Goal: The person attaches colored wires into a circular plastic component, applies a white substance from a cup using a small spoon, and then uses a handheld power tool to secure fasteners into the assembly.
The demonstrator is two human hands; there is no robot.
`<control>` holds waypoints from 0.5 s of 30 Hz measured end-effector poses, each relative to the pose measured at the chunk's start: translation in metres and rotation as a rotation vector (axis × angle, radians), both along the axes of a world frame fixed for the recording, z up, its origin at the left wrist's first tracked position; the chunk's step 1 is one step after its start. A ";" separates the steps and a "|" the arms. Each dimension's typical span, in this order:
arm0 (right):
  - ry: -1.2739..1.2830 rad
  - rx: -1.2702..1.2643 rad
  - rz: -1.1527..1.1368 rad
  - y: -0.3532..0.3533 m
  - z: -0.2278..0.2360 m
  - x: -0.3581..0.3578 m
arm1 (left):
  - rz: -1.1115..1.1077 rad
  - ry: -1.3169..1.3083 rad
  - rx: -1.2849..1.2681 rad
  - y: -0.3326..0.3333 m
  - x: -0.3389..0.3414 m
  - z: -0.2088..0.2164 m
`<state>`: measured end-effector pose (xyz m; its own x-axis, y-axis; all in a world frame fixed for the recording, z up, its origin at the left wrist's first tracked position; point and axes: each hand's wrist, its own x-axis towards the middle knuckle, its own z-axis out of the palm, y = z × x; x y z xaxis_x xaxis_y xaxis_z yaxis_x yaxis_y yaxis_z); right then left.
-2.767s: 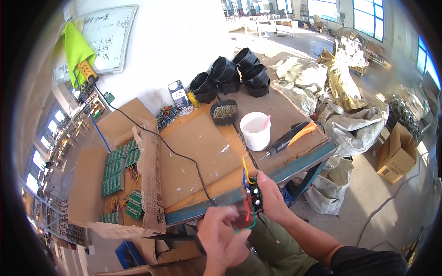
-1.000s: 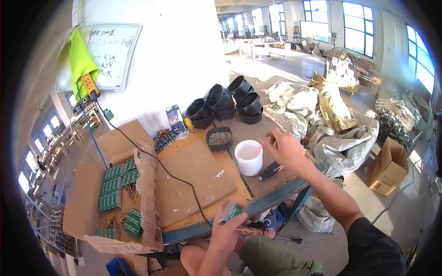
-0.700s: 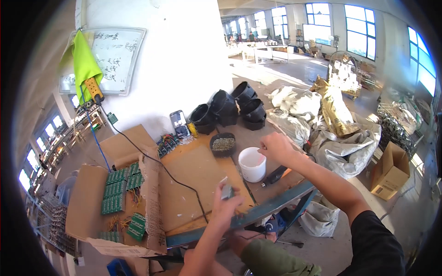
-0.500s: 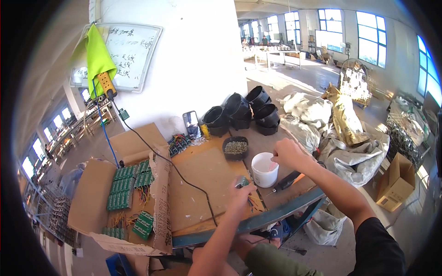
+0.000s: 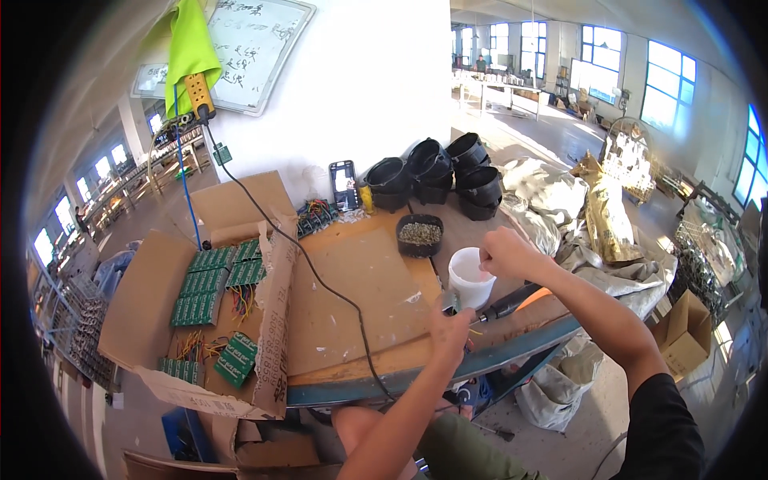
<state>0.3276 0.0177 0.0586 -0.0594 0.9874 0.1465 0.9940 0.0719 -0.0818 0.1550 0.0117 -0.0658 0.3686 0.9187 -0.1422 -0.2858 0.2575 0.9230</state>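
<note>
My left hand (image 5: 450, 332) is closed around a small circuit board (image 5: 450, 302) with thin wires, just left of a white plastic tub (image 5: 470, 280). Fingers cover most of the board. Over the tub's right rim, my right hand (image 5: 512, 254) is bent down with its fingers pinched together. Whatever they hold, if anything, is hidden. Close to the tub's lower right lies a black and orange electric screwdriver (image 5: 512, 302). Behind the tub stands a black bin (image 5: 420, 236) of small metal parts.
A cardboard box (image 5: 276, 320) of green circuit boards (image 5: 200, 296) stands at the left. A black cable (image 5: 324, 280) crosses the worktable (image 5: 352, 304). Several black bins (image 5: 432, 164) stand at the back beside a phone (image 5: 344, 186). Sacks (image 5: 544, 200) lie on the right.
My left hand has moved right and up with the circuit board, closer to the tub. My right hand stays bent over the tub. The whole view has shifted slightly.
</note>
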 end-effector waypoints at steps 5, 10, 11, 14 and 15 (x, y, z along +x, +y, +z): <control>0.428 -0.153 -0.051 -0.001 0.010 -0.012 | 0.104 0.005 0.262 0.008 0.017 -0.037; 0.831 -0.136 -0.271 -0.003 -0.010 0.033 | 0.095 -0.037 0.266 -0.004 0.029 -0.032; 0.855 -0.089 -0.278 -0.010 -0.010 0.037 | 0.036 -0.007 0.130 -0.009 0.021 -0.013; 1.008 0.004 -0.354 -0.033 -0.014 0.036 | -0.049 0.067 -0.122 0.000 -0.009 -0.001; 1.055 0.017 -0.366 -0.040 -0.018 0.040 | -0.010 0.057 -0.091 0.009 -0.013 -0.012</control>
